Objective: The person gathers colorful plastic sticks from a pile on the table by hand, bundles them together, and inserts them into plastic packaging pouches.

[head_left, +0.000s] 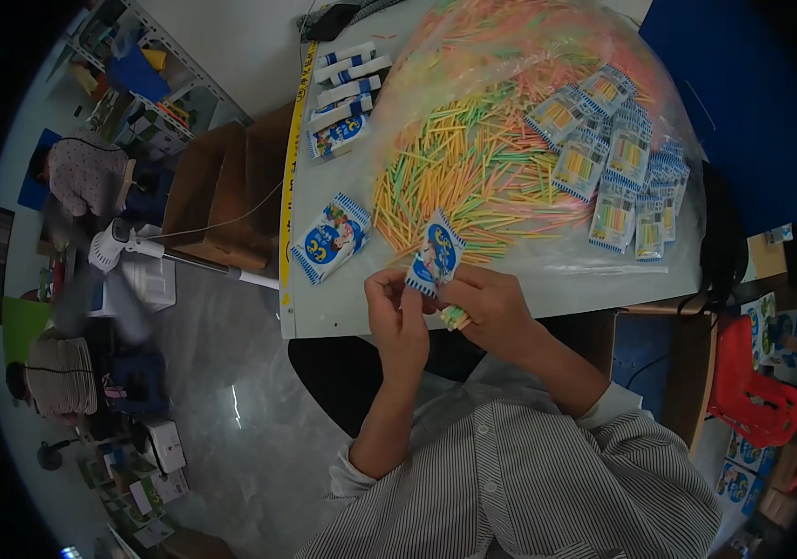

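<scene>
Near the table's front edge, my left hand pinches the lower end of a small blue-and-white printed packet. My right hand is closed beside it, with a small bunch of pastel sticks poking out below its fingers. Its fingertips meet the packet's right side; whether they grip it too is hard to tell. Just beyond both hands lies a large heap of thin yellow, green and pink sticks on clear plastic. Another blue-and-white packet lies flat to the left of my hands.
Several filled packets with clear windows lie on the heap's right side. More packets and folded white-and-blue pieces line the table's left side. A cardboard box stands left, a red chair right. Other people sit far left.
</scene>
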Tool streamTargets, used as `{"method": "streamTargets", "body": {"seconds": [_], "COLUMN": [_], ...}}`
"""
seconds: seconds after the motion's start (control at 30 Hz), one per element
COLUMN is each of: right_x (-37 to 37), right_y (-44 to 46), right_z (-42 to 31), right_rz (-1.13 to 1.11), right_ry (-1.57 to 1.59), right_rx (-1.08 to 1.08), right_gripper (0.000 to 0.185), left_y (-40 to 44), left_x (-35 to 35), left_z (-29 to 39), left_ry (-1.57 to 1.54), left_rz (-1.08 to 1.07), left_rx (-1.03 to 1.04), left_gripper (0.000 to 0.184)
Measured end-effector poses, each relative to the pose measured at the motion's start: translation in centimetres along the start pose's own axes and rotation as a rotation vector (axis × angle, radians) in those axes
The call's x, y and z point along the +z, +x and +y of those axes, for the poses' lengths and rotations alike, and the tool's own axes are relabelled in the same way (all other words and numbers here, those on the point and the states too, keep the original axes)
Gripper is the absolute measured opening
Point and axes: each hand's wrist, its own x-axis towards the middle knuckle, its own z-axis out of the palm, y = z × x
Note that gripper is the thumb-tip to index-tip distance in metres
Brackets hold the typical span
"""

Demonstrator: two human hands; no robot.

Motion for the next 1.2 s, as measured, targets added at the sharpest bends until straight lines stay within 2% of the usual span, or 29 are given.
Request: {"method": "streamTargets", "body": {"seconds": [0.07, 0.13, 0.2, 0.27, 0.33, 0.47, 0.53, 0.67, 0.73, 0.77, 0.83, 0.87, 0.9, 0.93, 0.97, 1.03, 1.1, 1.17, 1.2], "right_x": [0.3, 0.2, 0.5, 0.7, 1.0, 1.3, 1.1, 1.7, 2.2, 2.1, 1.5, 1.3, 1.1, 0.9, 0.6, 0.2, 0.4, 0.3, 0.2], "right_y": [-0.2, -0.2, -0.1, -0.1, -0.4, -0.6, -0.7, -1.3, -1.3, -1.3, -1.3, -1.1, -0.7, -0.5, -0.2, 0.4, 0.4, 0.5, 0.5], "right_z": [-0.1, -0.8, -0.8, -0.6, -0.1, 0.0, -0.2, 0.0, 0.4, 0.6, 0.7, 0.6, 0.2, -0.1, -0.1, 0.5, 1.0, 1.6, 1.7], "right_rz": [0.016, 0.065, 0.085, 0.108, 0.128, 0.158, 0.037, -0.009, 0.090, 0.102, 0.001, 0.006, 0.039, 0.068, 0.066, 0.181, 0.168, 0.161, 0.106], "right_ry": [0.020, 0.499, 0.469, 0.435, 0.312, 0.290, 0.210, 0.168, 0.351, 0.344, 0.816, 0.813, 0.617, 0.422, 0.425, 0.180, 0.172, 0.159, 0.212], "right_rx": [-0.010, 0.527, 0.464, 0.393, 0.214, 0.169, 0.172, 0.123, 0.235, 0.231, 0.650, 0.648, 0.641, 0.633, 0.636, 0.615, 0.578, 0.537, 0.520], "right_gripper": [0.013, 0.013, 0.013, 0.013, 0.014, 0.015, 0.016, 0.017, 0.014, 0.014, 0.016, 0.016, 0.019, 0.024, 0.024, 0.029, 0.026, 0.023, 0.022], "left_y": [0.3, 0.2, 0.0, -0.3, -0.6, -0.9, -0.6, -0.4, -0.2, -0.2, -0.1, 0.0, 0.0, -0.2, -0.4, -0.3, 0.0, 0.5, 0.6], "left_x": [-1.0, -1.1, -1.1, -1.0, -1.0, -0.6, -1.2, -0.8, -1.2, -1.4, -1.5, -1.4, -1.3, -1.1, -0.9, -0.3, -0.2, -0.6, -0.8], "left_z": [-1.1, -0.5, 0.0, 0.1, 0.1, 0.7, 0.0, 0.4, 0.0, -0.2, -0.1, -0.1, 0.0, 0.2, 0.4, 0.7, 0.7, 0.4, 0.2], "left_ry": [-0.031, 0.084, 0.196, 0.016, 0.067, 0.266, 0.218, 0.156, 0.195, 0.233, 0.296, 0.362, 0.362, 0.492, 0.623, 0.639, 0.652, 0.527, 0.527], "left_rz": [-0.014, -0.028, -0.044, -0.053, -0.091, -0.084, -0.075, -0.046, -0.056, -0.058, -0.073, -0.075, -0.078, -0.108, -0.136, -0.110, -0.083, -0.122, -0.123], "left_rx": [0.012, 0.014, 0.021, 0.002, 0.001, 0.017, -0.029, -0.083, 0.002, 0.075, 0.103, 0.125, 0.127, 0.177, 0.223, 0.188, 0.160, 0.299, 0.298], "left_gripper": [0.016, 0.015, 0.015, 0.018, 0.020, 0.021, 0.019, 0.012, 0.011, 0.009, 0.010, 0.012, 0.012, 0.014, 0.017, 0.020, 0.022, 0.020, 0.020]}}
